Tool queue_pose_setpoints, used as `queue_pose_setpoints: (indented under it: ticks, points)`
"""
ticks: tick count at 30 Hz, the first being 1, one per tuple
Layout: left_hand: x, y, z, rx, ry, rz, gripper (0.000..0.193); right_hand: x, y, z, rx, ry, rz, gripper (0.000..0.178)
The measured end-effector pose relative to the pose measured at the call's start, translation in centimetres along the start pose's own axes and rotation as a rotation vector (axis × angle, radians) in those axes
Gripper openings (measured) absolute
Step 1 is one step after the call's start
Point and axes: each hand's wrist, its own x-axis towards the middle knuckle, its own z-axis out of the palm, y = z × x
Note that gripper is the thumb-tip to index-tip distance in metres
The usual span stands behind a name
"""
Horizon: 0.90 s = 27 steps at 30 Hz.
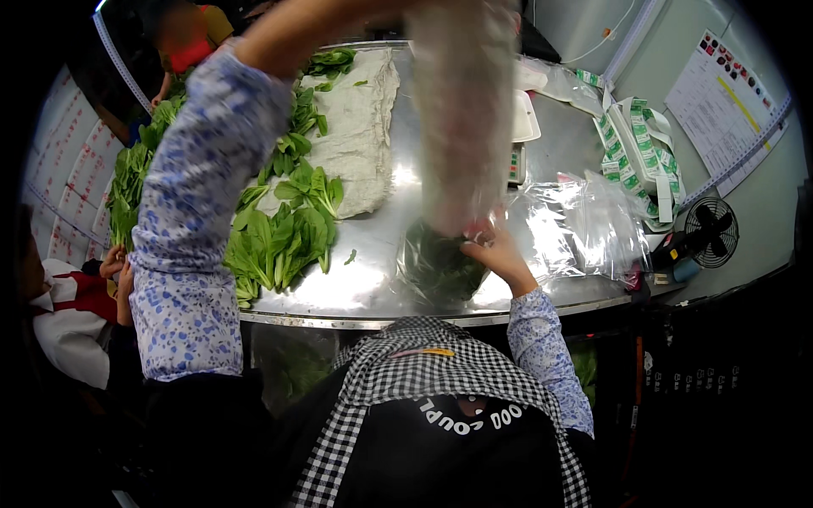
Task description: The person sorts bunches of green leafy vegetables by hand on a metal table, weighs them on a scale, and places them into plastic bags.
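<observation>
My left arm, in a blue-flowered sleeve, reaches up across the upper left. My left hand [339, 30] is blurred and cut off by the top edge, so its fingers are hidden. Beside it a long, translucent, smeared plastic shape [464, 110] runs down to the table. At its lower end lies a clear plastic bag with dark leafy greens [436, 267]. My right hand [501, 254] is closed, thumb and fingers pinching the bag's edge, next to a small reddish spot. Loose leafy greens [284, 241] lie on the metal table [364, 292] to the left.
A pale cloth [364, 127] lies at the far left-centre, with more greens along it. Flat clear bags [584, 224] are right of my hand, beyond them green-and-white label strips [639, 148], a scale [517, 161] and a small fan [711, 230]. Two other people work at the left.
</observation>
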Motion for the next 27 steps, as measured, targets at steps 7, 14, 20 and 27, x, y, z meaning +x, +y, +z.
queue_pose_setpoints:
  ticks: [7, 14, 20, 27]
  points:
    - [-6.0, -8.7, -1.1, -0.373, 0.251, -0.134, 0.041, -5.5, 2.2, -3.1, 0.285, 0.293, -0.489, 0.016]
    - [-24.5, 0.6, 14.1, -0.13, -0.351, 0.158, 0.047, -13.5, -11.5, -10.5, 0.523, 0.806, -0.686, 0.027]
    - [-35.2, -0.6, 22.4, -0.182, -0.635, -0.156, 0.051, -10.1, -15.5, -11.4, 0.247, 0.991, -0.621, 0.037]
    - [-34.4, -4.5, 22.4, -0.453, -0.703, -0.477, 0.039, 3.9, -8.2, -10.0, 0.194, 0.808, -0.549, 0.028]
